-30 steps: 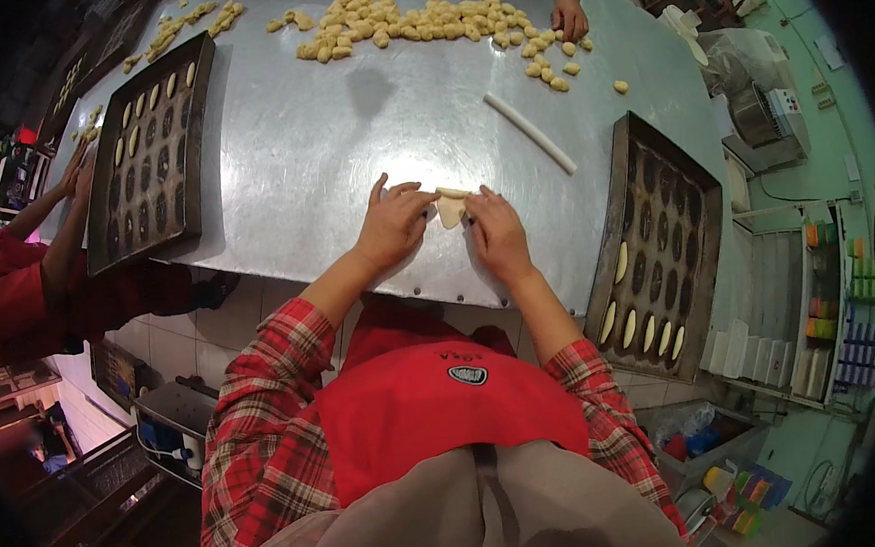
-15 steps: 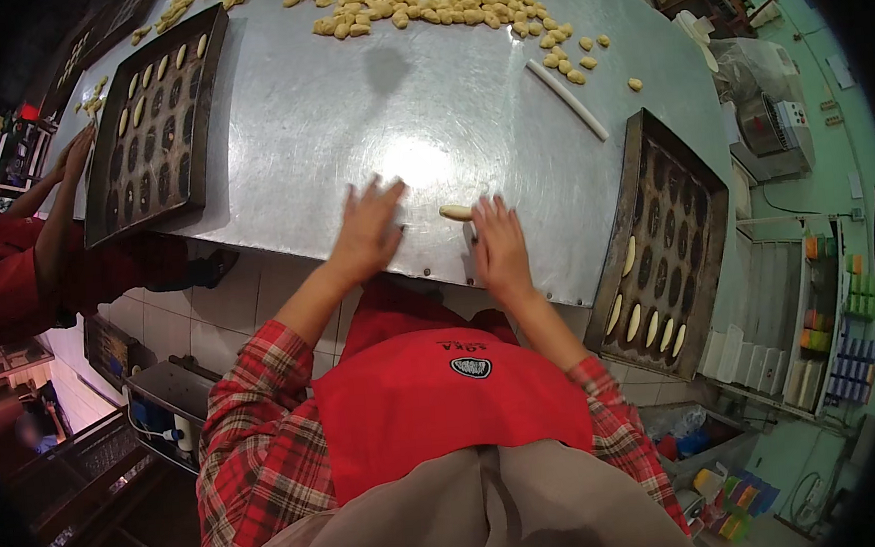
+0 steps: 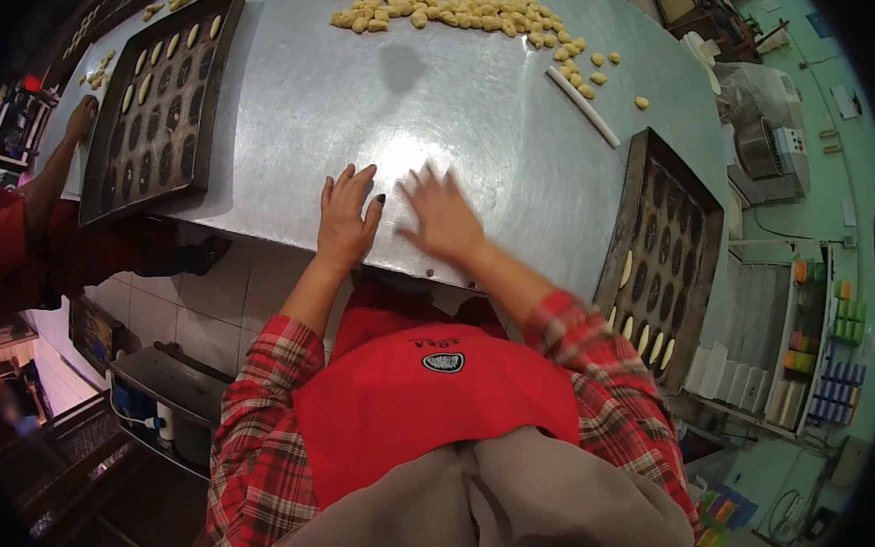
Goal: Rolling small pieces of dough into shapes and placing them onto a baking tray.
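My left hand point(image 3: 348, 219) is open, its fingers spread on or just above the metal table point(image 3: 297, 112) near its front edge. Close beside it to the right is my right hand point(image 3: 444, 221), flat with fingers apart and blurred by motion. No dough shows between or around the hands; whatever may lie under the right palm is hidden. A pile of small dough lumps point(image 3: 441, 10) lies at the far side. At the right edge, a dark moulded baking tray point(image 3: 714, 246) holds several slim dough rolls point(image 3: 644, 339).
A white rod point(image 3: 584, 107) lies at the right, near some loose lumps. Another dark baking tray point(image 3: 197, 183) with several dough rolls stands at the left. Beyond it is a co-worker's arm point(image 3: 56, 176) in a red sleeve. Shelves with coloured packets point(image 3: 835, 390) are at far right.
My right hand has moved left toward my left hand. The dough roll that lay beside its fingers is out of sight. My left hand has shifted slightly left. The whole view has turned a little.
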`<state>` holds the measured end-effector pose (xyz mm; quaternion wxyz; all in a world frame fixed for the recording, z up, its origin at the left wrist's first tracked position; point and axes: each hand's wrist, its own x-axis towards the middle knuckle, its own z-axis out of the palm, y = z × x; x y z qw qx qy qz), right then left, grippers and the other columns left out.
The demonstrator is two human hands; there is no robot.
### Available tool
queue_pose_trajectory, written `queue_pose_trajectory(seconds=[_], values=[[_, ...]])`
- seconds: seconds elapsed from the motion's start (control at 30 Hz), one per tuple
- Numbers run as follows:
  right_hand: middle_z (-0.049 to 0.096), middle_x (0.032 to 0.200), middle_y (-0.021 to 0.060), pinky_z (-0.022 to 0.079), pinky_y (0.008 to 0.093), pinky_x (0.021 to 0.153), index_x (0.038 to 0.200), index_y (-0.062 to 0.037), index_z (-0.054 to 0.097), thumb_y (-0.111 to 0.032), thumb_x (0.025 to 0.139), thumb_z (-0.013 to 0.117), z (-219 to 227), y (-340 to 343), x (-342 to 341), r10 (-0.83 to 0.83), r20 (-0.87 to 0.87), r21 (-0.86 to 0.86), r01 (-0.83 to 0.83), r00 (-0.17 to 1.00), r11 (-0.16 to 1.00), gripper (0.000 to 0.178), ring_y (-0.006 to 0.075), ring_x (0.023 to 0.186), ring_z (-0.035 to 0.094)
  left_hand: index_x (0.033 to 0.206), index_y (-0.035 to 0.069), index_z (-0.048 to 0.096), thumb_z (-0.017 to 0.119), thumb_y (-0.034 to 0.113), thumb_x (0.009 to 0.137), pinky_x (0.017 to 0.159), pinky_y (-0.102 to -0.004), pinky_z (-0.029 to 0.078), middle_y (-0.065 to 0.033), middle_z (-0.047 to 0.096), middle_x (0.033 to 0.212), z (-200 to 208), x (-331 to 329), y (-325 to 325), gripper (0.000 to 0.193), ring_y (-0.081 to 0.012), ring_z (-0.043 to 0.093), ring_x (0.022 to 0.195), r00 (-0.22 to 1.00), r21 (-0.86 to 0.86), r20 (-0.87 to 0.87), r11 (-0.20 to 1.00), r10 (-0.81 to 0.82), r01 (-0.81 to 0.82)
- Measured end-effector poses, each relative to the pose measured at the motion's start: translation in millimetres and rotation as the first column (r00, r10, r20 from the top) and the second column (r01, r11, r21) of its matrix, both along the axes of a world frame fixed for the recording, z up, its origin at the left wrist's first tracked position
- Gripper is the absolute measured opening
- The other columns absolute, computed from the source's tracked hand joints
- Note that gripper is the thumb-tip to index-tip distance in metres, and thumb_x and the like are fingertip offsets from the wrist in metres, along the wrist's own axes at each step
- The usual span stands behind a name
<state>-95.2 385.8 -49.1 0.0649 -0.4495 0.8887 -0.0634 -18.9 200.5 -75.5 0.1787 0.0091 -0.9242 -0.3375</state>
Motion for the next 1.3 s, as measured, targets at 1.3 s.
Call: queue_pose_trajectory(seconds=[1.3], values=[[0.053, 0.129, 0.0193, 0.038, 0.0488, 0.102, 0.131, -0.0094, 0.054, -0.044, 0.091, 0.056, -4.8, 38.0, -158.8, -0.434, 0.188, -0.303, 0.472, 0.881, 0.828, 0.053, 0.0379, 0.123, 0.047, 0.122, 0.01, 0.06, 0.059, 0.016, 0.09, 0.112, -0.0488, 0.026, -0.0066, 0.061, 0.123, 0.2, -8.5, -0.6, 0.033, -0.0279, 0.048, 0.129, 1.0, 0.006, 0.015, 1.0, -0.02, 0.02]])
